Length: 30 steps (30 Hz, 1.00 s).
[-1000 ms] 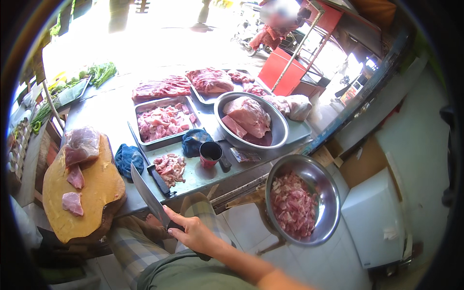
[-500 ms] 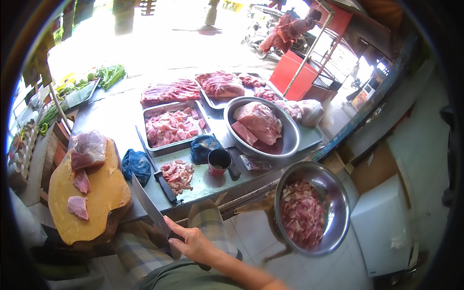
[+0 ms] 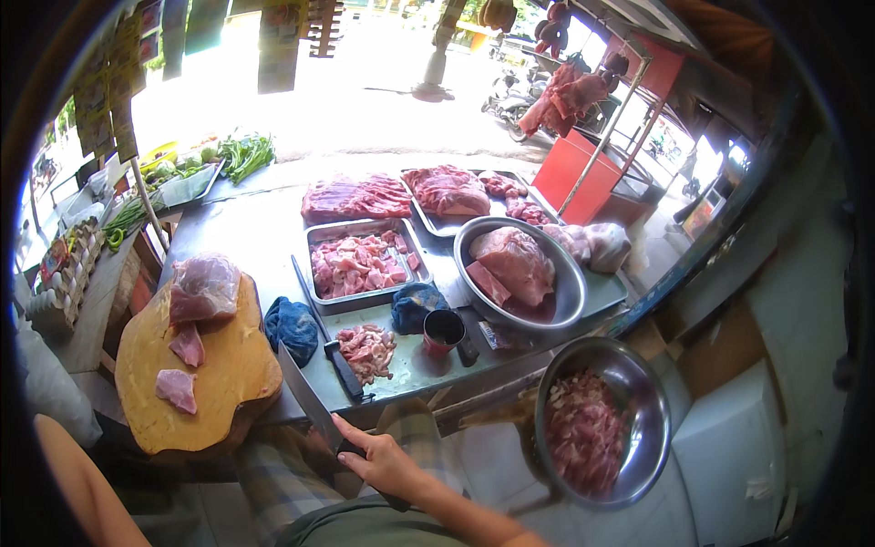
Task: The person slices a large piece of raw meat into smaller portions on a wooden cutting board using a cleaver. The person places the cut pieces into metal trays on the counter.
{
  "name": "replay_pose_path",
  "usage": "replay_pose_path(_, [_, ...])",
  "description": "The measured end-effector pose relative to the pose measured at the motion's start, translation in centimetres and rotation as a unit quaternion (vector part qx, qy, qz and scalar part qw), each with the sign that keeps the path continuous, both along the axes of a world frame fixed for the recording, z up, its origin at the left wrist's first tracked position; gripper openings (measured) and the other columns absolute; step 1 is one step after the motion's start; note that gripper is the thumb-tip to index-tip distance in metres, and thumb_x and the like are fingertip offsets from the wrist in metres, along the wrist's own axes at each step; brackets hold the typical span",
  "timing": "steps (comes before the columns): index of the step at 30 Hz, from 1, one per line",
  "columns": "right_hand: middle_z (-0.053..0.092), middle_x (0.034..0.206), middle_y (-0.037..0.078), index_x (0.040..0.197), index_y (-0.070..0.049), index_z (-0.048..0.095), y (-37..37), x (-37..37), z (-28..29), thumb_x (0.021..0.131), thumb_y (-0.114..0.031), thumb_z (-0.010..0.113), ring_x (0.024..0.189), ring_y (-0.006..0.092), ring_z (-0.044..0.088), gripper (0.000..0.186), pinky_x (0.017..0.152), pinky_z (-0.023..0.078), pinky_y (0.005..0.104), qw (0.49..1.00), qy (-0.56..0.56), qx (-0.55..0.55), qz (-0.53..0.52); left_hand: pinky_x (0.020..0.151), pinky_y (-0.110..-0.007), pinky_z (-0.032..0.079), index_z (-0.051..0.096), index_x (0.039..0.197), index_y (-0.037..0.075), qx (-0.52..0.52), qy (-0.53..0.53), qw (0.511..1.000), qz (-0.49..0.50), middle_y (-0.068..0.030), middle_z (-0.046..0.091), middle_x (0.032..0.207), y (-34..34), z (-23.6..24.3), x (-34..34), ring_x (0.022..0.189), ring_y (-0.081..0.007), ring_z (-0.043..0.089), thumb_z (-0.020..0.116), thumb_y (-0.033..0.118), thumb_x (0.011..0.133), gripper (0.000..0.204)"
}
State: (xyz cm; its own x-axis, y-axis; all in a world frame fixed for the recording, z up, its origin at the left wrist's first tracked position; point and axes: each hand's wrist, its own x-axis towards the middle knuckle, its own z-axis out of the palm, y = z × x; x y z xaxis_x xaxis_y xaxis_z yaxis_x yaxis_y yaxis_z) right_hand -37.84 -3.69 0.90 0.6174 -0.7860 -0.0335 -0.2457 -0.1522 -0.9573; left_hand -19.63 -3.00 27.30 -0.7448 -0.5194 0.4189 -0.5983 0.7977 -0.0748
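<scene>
My right hand [image 3: 387, 467] is closed around the handle of a large kitchen knife [image 3: 308, 394], its blade slanting up and to the left over my lap. Left of the blade lies a thick yellowish wooden chopping board [image 3: 146, 365]. On it rest a big chunk of raw meat [image 3: 205, 286], a smaller strip [image 3: 187, 345] touching its near side, and a separate cut piece [image 3: 176, 390]. Only part of my left arm [image 3: 87, 488] shows at the lower left; that hand is outside the picture.
A metal table holds a tray of meat pieces [image 3: 360, 264], slabs of meat [image 3: 355, 198], a pile of strips [image 3: 366, 353], blue cloths [image 3: 291, 330], a cup [image 3: 443, 332] and a basin with large cuts [image 3: 574, 301]. Right of my knees stands a steel bowl of chopped meat [image 3: 583, 438].
The view has shifted, so the scene sits farther right and slightly lower. My left arm has come in at the lower left. My right hand still grips the knife.
</scene>
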Motion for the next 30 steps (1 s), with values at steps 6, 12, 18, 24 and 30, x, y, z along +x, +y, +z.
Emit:
replay_pose_path(6, [0.067, 0.087, 0.026, 0.158, -0.011, 0.038, 0.2, 0.8, -1.4, 0.093, -0.008, 0.068, 0.060, 0.0151, 0.044, 0.071, 0.067, 0.050, 0.0326, 0.999, -0.007, -0.034, 0.015, 0.112, -0.056, 0.034, 0.060, 0.136, 0.007, 0.000, -0.007, 1.000, 0.002, -0.0222, 0.055, 0.140, 0.0, 0.1, 0.6, 0.135, -0.0398, 0.048, 0.061, 0.014, 0.092, 0.045])
replay_pose_path(12, [0.065, 0.083, 0.026, 0.157, -0.010, 0.039, 0.5, 1.0, -1.3, 0.093, -0.009, 0.069, 0.060, 0.0167, 0.048, 0.071, 0.067, 0.050, 0.0327, 0.999, 0.009, -0.039, 0.018, 0.112, -0.058, 0.033, 0.059, 0.137, 0.008, -0.002, -0.009, 1.000, 0.019, -0.0226, 0.054, 0.141, -0.2, 0.0, 0.9, 0.136, -0.0408, 0.046, 0.061, 0.015, 0.092, 0.046])
replay_pose_path(18, [0.072, 0.121, 0.019, 0.156, -0.010, 0.041, 0.6, 1.1, -0.3, 0.093, -0.006, 0.069, 0.079, 0.0118, 0.062, 0.069, 0.073, 0.054, 0.0295, 0.996, -0.026, -0.081, 0.005, 0.112, -0.060, 0.032, 0.059, 0.138, 0.008, -0.008, 0.002, 0.999, 0.038, -0.0230, 0.052, 0.143, 0.9, -0.7, 2.1, 0.138, -0.0417, 0.045, 0.061, 0.015, 0.091, 0.047])
replay_pose_path(24, [0.073, 0.089, 0.006, 0.153, -0.007, 0.046, 0.8, 1.6, 1.1, 0.091, -0.001, 0.069, 0.070, 0.0035, 0.058, 0.067, 0.062, 0.051, 0.0240, 0.998, 0.042, 0.046, 0.013, 0.113, -0.062, 0.030, 0.058, 0.139, 0.009, -0.010, 0.026, 0.997, 0.076, -0.0234, 0.050, 0.145, 2.6, -1.4, 2.8, 0.139, -0.0426, 0.043, 0.061, 0.016, 0.091, 0.048])
replay_pose_path(30, [0.067, 0.078, 0.000, 0.151, -0.005, 0.050, 0.4, 3.1, 2.3, 0.089, 0.005, 0.067, 0.057, 0.0037, 0.054, 0.065, 0.051, 0.047, 0.0231, 1.000, 0.006, 0.026, -0.005, 0.113, -0.063, 0.029, 0.057, 0.140, 0.009, -0.048, 0.074, 0.987, 0.134, -0.0238, 0.049, 0.147, 5.5, -1.5, 4.9, 0.140, -0.0436, 0.042, 0.061, 0.016, 0.091, 0.050])
